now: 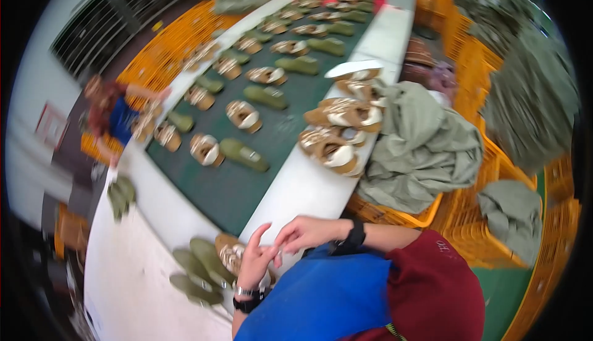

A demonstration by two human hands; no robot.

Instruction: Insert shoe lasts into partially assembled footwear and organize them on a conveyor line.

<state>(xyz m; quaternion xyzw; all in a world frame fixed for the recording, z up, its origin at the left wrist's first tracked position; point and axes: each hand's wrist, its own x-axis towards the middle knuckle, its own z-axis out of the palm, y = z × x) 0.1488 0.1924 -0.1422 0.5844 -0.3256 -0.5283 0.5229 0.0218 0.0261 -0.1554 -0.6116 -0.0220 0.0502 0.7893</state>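
My left hand [256, 259] and my right hand [304, 233] meet in front of my body, over the near end of the green conveyor belt [216, 202]. The left index finger points outward, apart from the thumb. The right fingers are bent together at the left thumb; anything between them is too small to make out. Under and beside the left hand lies a tan-and-white shoe [229, 249], partly hidden by the hand. Several olive-green foot-shaped pieces [210, 259], apparently shoe lasts, rest next to it on the white table [142, 251].
Tan-and-white shoes [244, 116] and green pieces [244, 154] line the belt. More shoes [333, 149] crowd its right ledge. Grey-green cloth [423, 143] covers orange crates [494, 217] at right. Another person [111, 109] stands at the far left, near more green pieces [121, 196].
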